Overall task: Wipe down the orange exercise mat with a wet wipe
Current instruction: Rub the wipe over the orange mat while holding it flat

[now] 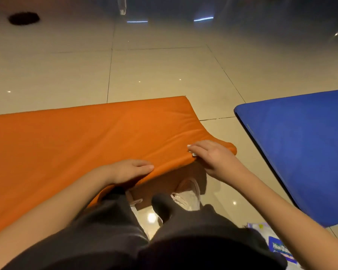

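Closest in, low on the right: a wipe packet (279,246) lying on the floor (164,71), beside dark trousers and pale shoes (187,193) tucked under a raised edge. Just beyond, left grip (131,170) grasping the lifted near edge of the orange mat (86,137), fingers flat on top, thumb hidden below. Right grip (211,154) curled at the near right corner, pinching a scrap of white, likely the wet wipe (191,151), against the cover. Wiping seemingly at the edge stage, most of the surface stretching away left. Next: hold the edge taut, then sweep outward with even pressure. Farther right, well apart, a blue mat (300,149).
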The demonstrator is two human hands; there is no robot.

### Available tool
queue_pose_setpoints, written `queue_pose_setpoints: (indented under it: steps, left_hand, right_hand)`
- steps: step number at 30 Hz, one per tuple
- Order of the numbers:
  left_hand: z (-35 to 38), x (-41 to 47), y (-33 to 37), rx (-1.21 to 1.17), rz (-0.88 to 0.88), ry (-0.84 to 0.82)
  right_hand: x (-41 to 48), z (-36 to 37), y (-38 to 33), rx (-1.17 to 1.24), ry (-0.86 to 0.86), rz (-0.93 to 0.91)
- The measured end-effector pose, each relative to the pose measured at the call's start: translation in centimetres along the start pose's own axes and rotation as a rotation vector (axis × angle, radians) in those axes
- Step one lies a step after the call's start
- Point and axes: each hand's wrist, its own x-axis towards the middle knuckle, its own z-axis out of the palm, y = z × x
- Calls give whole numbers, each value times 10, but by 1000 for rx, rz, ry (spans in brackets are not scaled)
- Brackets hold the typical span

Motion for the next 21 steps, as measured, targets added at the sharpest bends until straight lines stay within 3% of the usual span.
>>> queue_pose_setpoints:
  steps: [4,8,12,15,21]
  left_hand:
    - [-7,-45,-24,39,32,181]
    - [-3,-75,-57,116,-42,487]
    - [-9,-83,-51,186,-73,705]
    - [-27,-89,-36,322,-35,780]
    - [-72,-128,-13,447,-49,898]
  right_hand:
    - [26,-40,-10,-61,19,-9]
    - [41,-65,-18,-52,16,6]
    - [50,-80,-32,-79,24,11]
    - [61,-83,-53,-132,4,-62]
    - [98,-109,-85,-218,312,-113]
